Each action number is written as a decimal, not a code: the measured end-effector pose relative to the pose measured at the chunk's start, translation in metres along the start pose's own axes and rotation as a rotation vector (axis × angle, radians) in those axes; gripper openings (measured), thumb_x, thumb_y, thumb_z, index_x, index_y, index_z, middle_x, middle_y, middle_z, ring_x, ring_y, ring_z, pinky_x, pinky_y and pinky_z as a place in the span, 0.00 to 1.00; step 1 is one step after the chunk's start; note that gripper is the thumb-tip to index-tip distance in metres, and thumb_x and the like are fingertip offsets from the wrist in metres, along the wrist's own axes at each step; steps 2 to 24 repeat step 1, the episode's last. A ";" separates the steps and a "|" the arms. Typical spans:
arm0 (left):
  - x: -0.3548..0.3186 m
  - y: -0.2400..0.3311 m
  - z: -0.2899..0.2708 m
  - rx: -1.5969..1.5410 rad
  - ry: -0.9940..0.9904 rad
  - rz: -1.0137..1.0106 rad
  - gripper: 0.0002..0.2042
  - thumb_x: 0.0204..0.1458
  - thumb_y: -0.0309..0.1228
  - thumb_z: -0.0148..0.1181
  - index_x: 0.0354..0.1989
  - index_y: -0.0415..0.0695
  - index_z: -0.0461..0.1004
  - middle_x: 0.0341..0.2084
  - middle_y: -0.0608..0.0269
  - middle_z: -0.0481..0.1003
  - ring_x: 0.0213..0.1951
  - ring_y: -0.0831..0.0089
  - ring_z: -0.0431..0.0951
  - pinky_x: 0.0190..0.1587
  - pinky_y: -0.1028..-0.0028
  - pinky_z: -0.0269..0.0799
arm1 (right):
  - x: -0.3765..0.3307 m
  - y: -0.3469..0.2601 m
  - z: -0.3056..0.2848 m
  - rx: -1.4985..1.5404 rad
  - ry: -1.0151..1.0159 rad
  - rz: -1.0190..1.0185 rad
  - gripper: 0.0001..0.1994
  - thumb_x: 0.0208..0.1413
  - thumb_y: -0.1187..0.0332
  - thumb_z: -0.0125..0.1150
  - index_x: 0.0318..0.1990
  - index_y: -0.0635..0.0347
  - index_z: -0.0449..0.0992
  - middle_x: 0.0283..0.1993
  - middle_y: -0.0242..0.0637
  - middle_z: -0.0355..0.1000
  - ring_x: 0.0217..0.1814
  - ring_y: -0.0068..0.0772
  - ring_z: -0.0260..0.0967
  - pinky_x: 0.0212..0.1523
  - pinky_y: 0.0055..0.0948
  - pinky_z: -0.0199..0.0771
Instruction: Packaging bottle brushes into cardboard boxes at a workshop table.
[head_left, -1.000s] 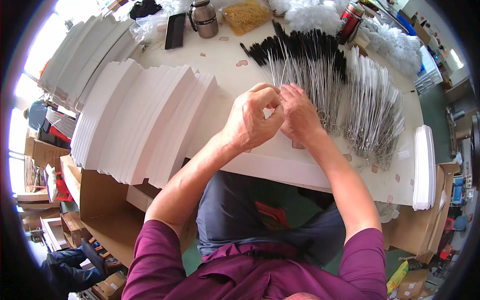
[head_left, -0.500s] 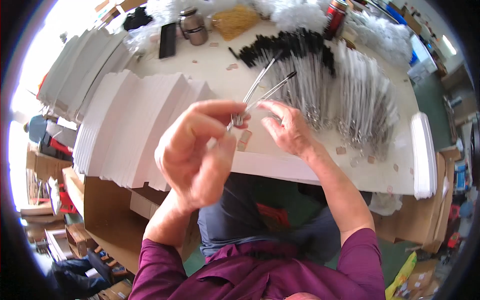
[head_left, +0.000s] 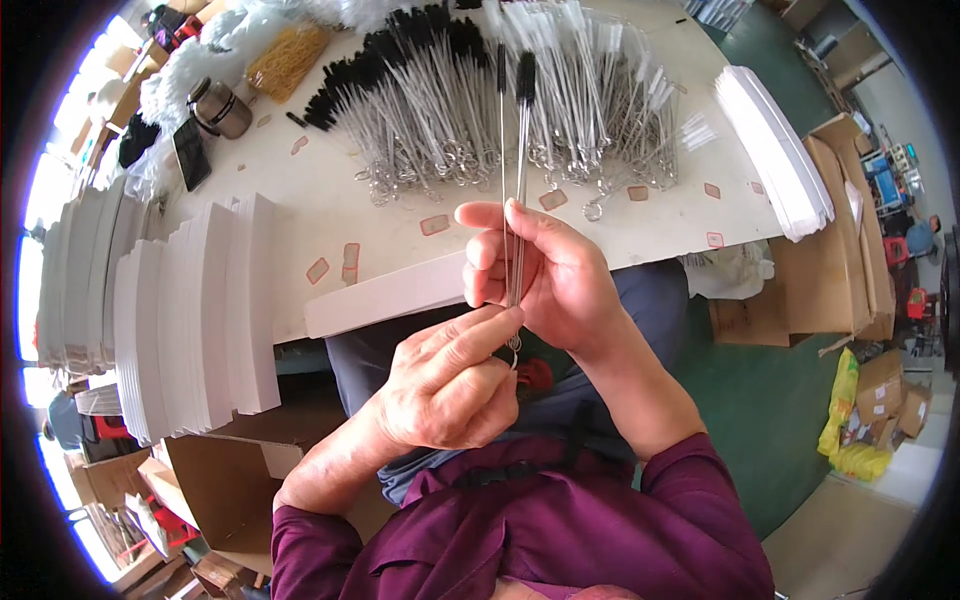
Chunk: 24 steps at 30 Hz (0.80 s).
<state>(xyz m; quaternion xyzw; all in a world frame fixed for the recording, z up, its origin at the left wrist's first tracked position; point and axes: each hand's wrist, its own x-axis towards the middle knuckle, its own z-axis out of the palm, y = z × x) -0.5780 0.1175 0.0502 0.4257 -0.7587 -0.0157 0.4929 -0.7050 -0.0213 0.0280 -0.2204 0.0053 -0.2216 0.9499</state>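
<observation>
A small bunch of wire straw brushes [head_left: 518, 150] stands upright between my hands, its dark bristle tips pointing away over the table. My left hand [head_left: 450, 380] is closed in a pinch near the looped lower ends. Higher up, my right hand [head_left: 560, 275] grips the thin shafts between thumb and fingers. Beyond them lies a pile of black-bristled straw brushes [head_left: 420, 105], loops toward me. To its right is a pile of white-bristled straw brushes [head_left: 590, 95]. One loop [head_left: 592, 211] sticks out at the near side of that pile.
Folded white cardboard boxes [head_left: 195, 320] stand stacked at the left, and another white stack [head_left: 775, 150] lies at the right edge. Small red-edged labels [head_left: 435, 225] dot the table [head_left: 400, 250]. A steel flask [head_left: 220, 108], phone [head_left: 192, 153] and yellow bundle [head_left: 287, 62] are at the far left.
The view has turned to the right. My right hand has closed round the brush shafts, and my left hand has come down to their looped ends. The brushes are now upright and close together.
</observation>
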 end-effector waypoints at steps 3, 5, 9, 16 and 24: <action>-0.001 0.001 0.005 0.004 -0.024 0.017 0.12 0.40 0.16 0.63 0.34 0.39 0.71 0.50 0.38 0.79 0.48 0.44 0.83 0.51 0.59 0.81 | -0.004 -0.003 -0.009 0.094 -0.072 0.006 0.25 0.75 0.55 0.43 0.63 0.71 0.69 0.47 0.48 0.80 0.48 0.43 0.79 0.56 0.42 0.77; -0.001 0.001 0.005 0.004 -0.024 0.017 0.12 0.40 0.16 0.63 0.34 0.39 0.71 0.50 0.38 0.79 0.48 0.44 0.83 0.51 0.59 0.81 | -0.004 -0.003 -0.009 0.094 -0.072 0.006 0.25 0.75 0.55 0.43 0.63 0.71 0.69 0.47 0.48 0.80 0.48 0.43 0.79 0.56 0.42 0.77; -0.001 0.001 0.005 0.004 -0.024 0.017 0.12 0.40 0.16 0.63 0.34 0.39 0.71 0.50 0.38 0.79 0.48 0.44 0.83 0.51 0.59 0.81 | -0.004 -0.003 -0.009 0.094 -0.072 0.006 0.25 0.75 0.55 0.43 0.63 0.71 0.69 0.47 0.48 0.80 0.48 0.43 0.79 0.56 0.42 0.77; -0.001 0.001 0.005 0.004 -0.024 0.017 0.12 0.40 0.16 0.63 0.34 0.39 0.71 0.50 0.38 0.79 0.48 0.44 0.83 0.51 0.59 0.81 | -0.004 -0.003 -0.009 0.094 -0.072 0.006 0.25 0.75 0.55 0.43 0.63 0.71 0.69 0.47 0.48 0.80 0.48 0.43 0.79 0.56 0.42 0.77; -0.001 0.001 0.005 0.004 -0.024 0.017 0.12 0.40 0.16 0.63 0.34 0.39 0.71 0.50 0.38 0.79 0.48 0.44 0.83 0.51 0.59 0.81 | -0.004 -0.003 -0.009 0.094 -0.072 0.006 0.25 0.75 0.55 0.43 0.63 0.71 0.69 0.47 0.48 0.80 0.48 0.43 0.79 0.56 0.42 0.77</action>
